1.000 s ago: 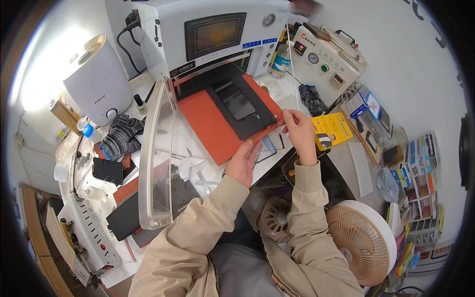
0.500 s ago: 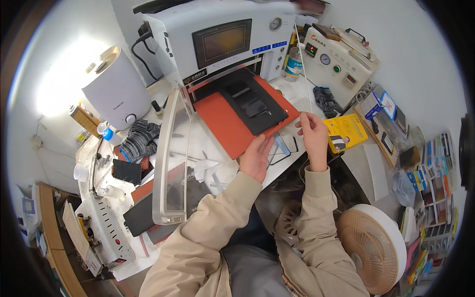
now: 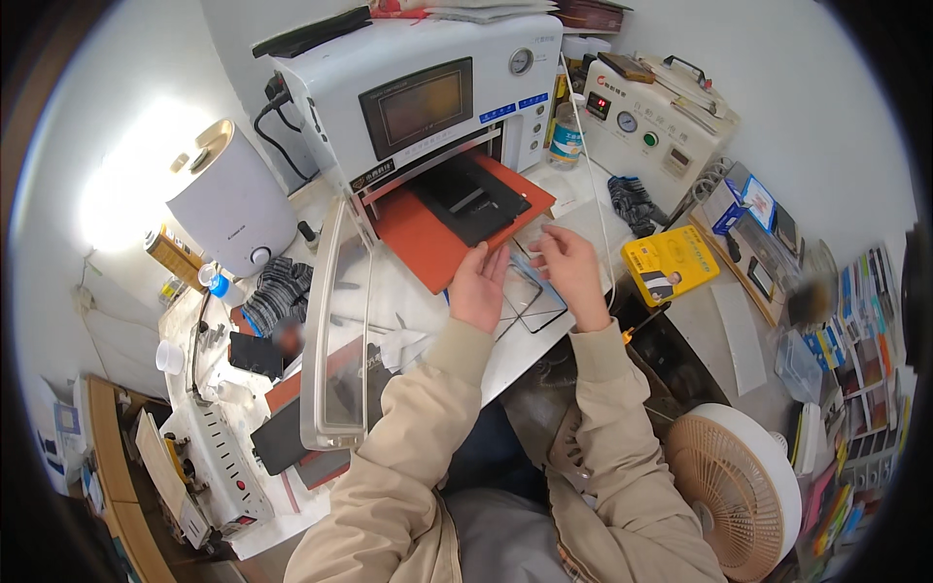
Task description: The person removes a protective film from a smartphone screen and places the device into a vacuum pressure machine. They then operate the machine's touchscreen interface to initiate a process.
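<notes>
A flat orange mat [image 3: 408,236] lies partway inside the front slot of a white machine [image 3: 335,107]. On it rests a black plate [image 3: 457,216] with a phone-sized recess and a dark piece in its middle. My left hand [image 3: 478,291] grips the mat's near edge, thumb on top and fingers reaching under the edge. To its right, my right hand [image 3: 573,277] is off the mat with fingers loosely bent and apart, holding nothing. Below the hands lie thin dark-edged glass panels [image 3: 525,296] on the white table [image 3: 501,360]. The mat's far part is hidden inside the machine.
The machine's clear door [image 3: 340,335] hangs open at my left. A yellow box [image 3: 671,264] sits right of my right hand. Further out stand a humidifier [image 3: 228,199], a striped glove [image 3: 277,291], a bottle [image 3: 566,138], a second machine [image 3: 646,121] and a fan [image 3: 734,491].
The mat and black plate have gone farther into the machine. My right hand has left the mat's corner and moved left and nearer. My left hand has followed the mat's edge.
</notes>
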Demonstrator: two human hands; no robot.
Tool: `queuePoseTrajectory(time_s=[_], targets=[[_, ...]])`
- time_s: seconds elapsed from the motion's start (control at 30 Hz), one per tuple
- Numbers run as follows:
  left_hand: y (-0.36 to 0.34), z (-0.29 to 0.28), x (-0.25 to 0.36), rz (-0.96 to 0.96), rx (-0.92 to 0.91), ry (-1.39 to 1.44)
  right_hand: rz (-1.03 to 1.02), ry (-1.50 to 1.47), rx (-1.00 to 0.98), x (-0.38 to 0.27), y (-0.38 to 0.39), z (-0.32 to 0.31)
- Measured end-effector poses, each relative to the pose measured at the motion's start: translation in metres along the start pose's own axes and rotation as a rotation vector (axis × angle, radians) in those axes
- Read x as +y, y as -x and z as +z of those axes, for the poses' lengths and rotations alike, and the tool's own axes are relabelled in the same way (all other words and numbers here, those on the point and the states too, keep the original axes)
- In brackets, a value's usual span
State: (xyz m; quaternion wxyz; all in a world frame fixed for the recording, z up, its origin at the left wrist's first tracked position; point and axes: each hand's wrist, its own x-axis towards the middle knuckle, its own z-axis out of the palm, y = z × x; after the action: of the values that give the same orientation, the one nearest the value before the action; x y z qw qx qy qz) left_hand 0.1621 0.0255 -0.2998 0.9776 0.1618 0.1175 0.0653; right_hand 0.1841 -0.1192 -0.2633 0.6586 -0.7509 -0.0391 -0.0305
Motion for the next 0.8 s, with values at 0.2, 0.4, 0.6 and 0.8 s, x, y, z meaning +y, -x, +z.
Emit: queuePoseTrajectory(time_s=[0.2, 0.4, 0.6, 0.8], targets=[[-0.027, -0.002, 0.011, -0.017, 0.091, 0.040, 0.040, -0.091, -0.142, 0.013, -0.028, 0.039], [-0.053, -0.005, 0.029, 0.028, 0.070, 0.114, 0.024, -0.363, -0.181, 0.003, -0.042, 0.072], [-0.050, 0.000, 0.041, 0.063, 0.005, 0.200, 0.107, -0.442, -0.269, -0.012, -0.056, 0.088], [0.027, 0.019, 0.028, 0.272, 0.137, -0.059, 0.119, -0.613, -0.239, -0.015, -0.066, 0.115]])
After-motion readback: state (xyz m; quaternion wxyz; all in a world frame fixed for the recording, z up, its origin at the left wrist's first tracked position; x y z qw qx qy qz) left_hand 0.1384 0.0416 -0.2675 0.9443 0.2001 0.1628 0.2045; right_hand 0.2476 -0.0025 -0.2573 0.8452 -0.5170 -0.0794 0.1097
